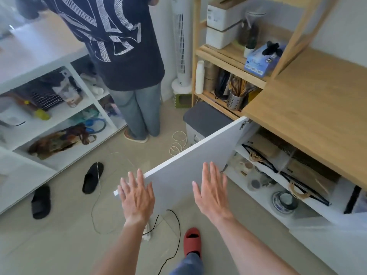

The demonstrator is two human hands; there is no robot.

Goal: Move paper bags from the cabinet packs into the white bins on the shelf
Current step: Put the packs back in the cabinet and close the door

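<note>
The white cabinet door (184,165) stands swung open under the wooden countertop (309,108). Inside the cabinet, clear packs of brown paper bags (305,175) with black and rope handles lie on the upper shelf. Two white bins (222,24) are stacked on the top level of the wooden shelf (218,54) at the back right. My left hand (137,197) is held flat with fingers spread over the door's outer corner, holding nothing. My right hand (212,191) is spread flat in front of the door's face, empty.
Another person (123,56) stands at the back, facing away, beside a white tower fan (180,46). A white open shelving unit (59,120) lines the left. Black slippers (92,177), cords (170,235) and a grey-lidded bin (204,120) lie on the floor. My red slipper (192,241) is below.
</note>
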